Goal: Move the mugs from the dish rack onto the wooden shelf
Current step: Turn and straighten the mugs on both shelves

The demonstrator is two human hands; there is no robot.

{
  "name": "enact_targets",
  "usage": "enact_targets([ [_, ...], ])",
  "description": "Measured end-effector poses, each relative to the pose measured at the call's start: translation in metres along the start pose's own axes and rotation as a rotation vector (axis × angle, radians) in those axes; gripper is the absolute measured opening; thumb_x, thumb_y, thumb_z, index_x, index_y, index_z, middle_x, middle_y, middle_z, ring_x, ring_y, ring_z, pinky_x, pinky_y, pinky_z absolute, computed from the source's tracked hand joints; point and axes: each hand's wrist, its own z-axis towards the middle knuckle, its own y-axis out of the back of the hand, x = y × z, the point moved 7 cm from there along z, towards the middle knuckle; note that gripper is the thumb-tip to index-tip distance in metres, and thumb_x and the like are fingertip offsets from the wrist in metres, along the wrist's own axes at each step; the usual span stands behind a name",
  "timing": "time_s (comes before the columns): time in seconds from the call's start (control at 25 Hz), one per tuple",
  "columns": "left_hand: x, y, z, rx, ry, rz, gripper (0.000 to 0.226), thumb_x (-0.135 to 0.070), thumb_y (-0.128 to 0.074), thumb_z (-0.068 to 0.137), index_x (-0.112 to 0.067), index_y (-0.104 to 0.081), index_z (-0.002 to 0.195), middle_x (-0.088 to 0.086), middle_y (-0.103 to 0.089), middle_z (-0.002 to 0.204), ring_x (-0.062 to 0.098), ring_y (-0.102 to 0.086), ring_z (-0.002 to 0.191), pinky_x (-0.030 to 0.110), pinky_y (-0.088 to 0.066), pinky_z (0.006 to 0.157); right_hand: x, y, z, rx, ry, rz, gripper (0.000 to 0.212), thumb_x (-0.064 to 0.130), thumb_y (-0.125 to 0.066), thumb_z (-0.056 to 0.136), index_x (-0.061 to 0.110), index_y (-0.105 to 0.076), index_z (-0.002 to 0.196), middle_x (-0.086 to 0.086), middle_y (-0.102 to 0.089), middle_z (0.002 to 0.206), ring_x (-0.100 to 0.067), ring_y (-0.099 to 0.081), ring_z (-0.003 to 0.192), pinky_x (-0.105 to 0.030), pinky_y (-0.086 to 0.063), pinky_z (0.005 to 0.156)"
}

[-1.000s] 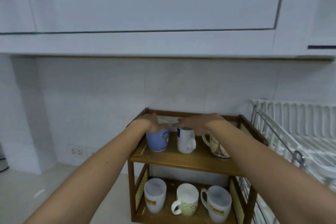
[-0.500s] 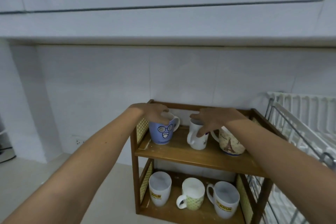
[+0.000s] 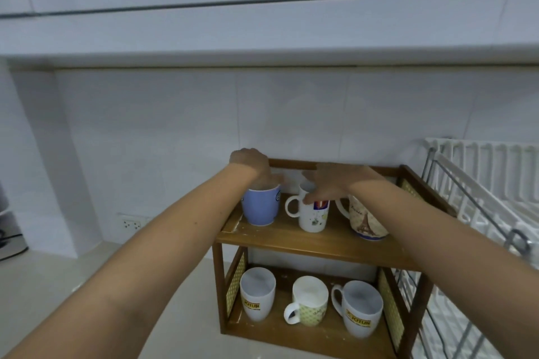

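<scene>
On the brown wooden shelf (image 3: 315, 245), yellow lattice side panels (image 3: 235, 283) are seen. A blue mug (image 3: 260, 207) is marked with a spiral; a white mug (image 3: 313, 217) bears a red-and-blue patch. A cream mug (image 3: 367, 221) is printed with a tower. Two white mugs (image 3: 257, 294) carry yellow labels. The dish rack (image 3: 484, 183) is white.

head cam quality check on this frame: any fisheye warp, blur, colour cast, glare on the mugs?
Head view: clear wide-angle bowing, the cabinet underside curves and both forearms balloon toward the corners. Cool bluish cast, dim even light, no hard shadows or glare on the mugs. Overall soft; the left hand over the blue mug and the right hand on the white mug look slightly smeared, yet lower-shelf logos read.
</scene>
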Motion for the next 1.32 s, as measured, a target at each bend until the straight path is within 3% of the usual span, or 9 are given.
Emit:
enact_targets([
  [0.12, -0.005, -0.007, -0.006, 0.299, -0.260, -0.224, 0.070, -0.050, -0.064, 0.082, -0.035, -0.033, 0.142, 0.001, -0.034, 0.150, 0.027, -0.037, 0.132, 0.037, -0.039, 0.101, 0.002, 0.005, -0.003, 0.094, 0.105, 0.028, 0.067, 0.039, -0.054, 0.088, 0.020, -0.027, 0.146, -0.010, -0.047, 0.140, -0.026, -0.050, 0.118, -0.040, -0.044, 0.099],
  [0.2, -0.002, -0.008, -0.009, 0.348, -0.297, -0.194, 0.073, -0.038, -0.070, 0.081, -0.036, -0.032, 0.143, 0.000, -0.028, 0.153, 0.028, -0.033, 0.134, 0.042, -0.042, 0.102, 0.000, 0.007, -0.004, 0.104, 0.115, -0.005, 0.064, 0.043, -0.053, 0.089, 0.020, -0.031, 0.145, -0.009, -0.042, 0.144, -0.026, -0.047, 0.122, -0.038, -0.041, 0.101],
  [0.4, 0.003, -0.005, -0.008, 0.155, -0.120, -0.054, 0.072, -0.073, -0.045, 0.081, -0.027, -0.047, 0.136, 0.005, -0.048, 0.140, 0.027, -0.053, 0.115, 0.030, -0.045, 0.079, -0.001, 0.008, -0.001, 0.055, 0.100, 0.022, 0.069, 0.047, -0.054, 0.088, 0.020, -0.028, 0.147, -0.006, -0.038, 0.148, -0.024, -0.043, 0.127, -0.035, -0.039, 0.102],
  [0.52, 0.003, -0.004, -0.005, 0.075, -0.035, 0.053, 0.090, -0.086, -0.027, 0.074, -0.020, -0.055, 0.128, 0.006, -0.059, 0.126, 0.025, -0.056, 0.108, 0.033, -0.044, 0.086, -0.001, 0.007, -0.001, 0.046, 0.097, 0.021, 0.069, 0.046, -0.054, 0.089, 0.019, -0.027, 0.147, -0.008, -0.037, 0.149, -0.025, -0.042, 0.129, -0.034, -0.037, 0.101],
  [0.64, 0.000, -0.010, -0.007, 0.269, -0.195, -0.072, 0.088, -0.078, -0.047, 0.074, -0.030, -0.029, 0.146, 0.002, -0.034, 0.152, 0.029, -0.039, 0.133, 0.042, -0.040, 0.104, -0.001, 0.006, -0.003, 0.053, 0.087, 0.040, 0.070, 0.047, -0.053, 0.090, 0.019, -0.026, 0.148, -0.007, -0.035, 0.151, -0.025, -0.040, 0.131, -0.034, -0.035, 0.102],
  [0.76, 0.001, -0.011, -0.009, 0.286, -0.281, -0.127, 0.089, -0.052, -0.073, 0.073, -0.033, -0.026, 0.146, 0.002, -0.034, 0.152, 0.029, -0.042, 0.129, 0.042, -0.047, 0.098, 0.000, 0.006, -0.003, 0.058, 0.083, 0.048, 0.068, 0.046, -0.053, 0.090, 0.019, -0.027, 0.147, -0.007, -0.036, 0.150, -0.025, -0.042, 0.129, -0.033, -0.037, 0.100],
  [1.0, 0.003, -0.016, 0.003, 0.121, -0.285, -0.132, 0.084, -0.044, -0.072, 0.074, -0.033, -0.028, 0.146, 0.002, -0.039, 0.149, 0.026, -0.044, 0.129, 0.041, -0.044, 0.100, -0.003, 0.003, -0.001, 0.044, 0.081, 0.059, 0.068, 0.045, -0.053, 0.090, 0.019, -0.028, 0.147, -0.009, -0.043, 0.145, -0.024, -0.047, 0.123, -0.031, -0.040, 0.095],
  [1.2, 0.006, -0.019, 0.004, 0.116, -0.298, -0.099, 0.084, -0.044, -0.070, 0.075, -0.037, -0.025, 0.146, 0.000, -0.038, 0.150, 0.025, -0.042, 0.130, 0.043, -0.043, 0.101, -0.009, -0.003, -0.006, 0.038, 0.060, 0.098, 0.073, 0.051, -0.051, 0.089, 0.024, -0.018, 0.149, -0.006, -0.033, 0.152, -0.025, -0.039, 0.133, -0.037, -0.035, 0.104],
  [1.32, -0.002, -0.015, 0.000, 0.115, -0.332, -0.148, 0.093, -0.056, -0.068, 0.074, -0.035, -0.016, 0.148, 0.000, -0.033, 0.153, 0.026, -0.039, 0.133, 0.042, -0.040, 0.105, -0.033, 0.008, -0.019, -0.096, -0.013, 0.215, 0.073, 0.055, -0.049, 0.088, 0.025, -0.019, 0.149, -0.004, -0.030, 0.154, -0.025, -0.033, 0.137, -0.038, -0.030, 0.107],
])
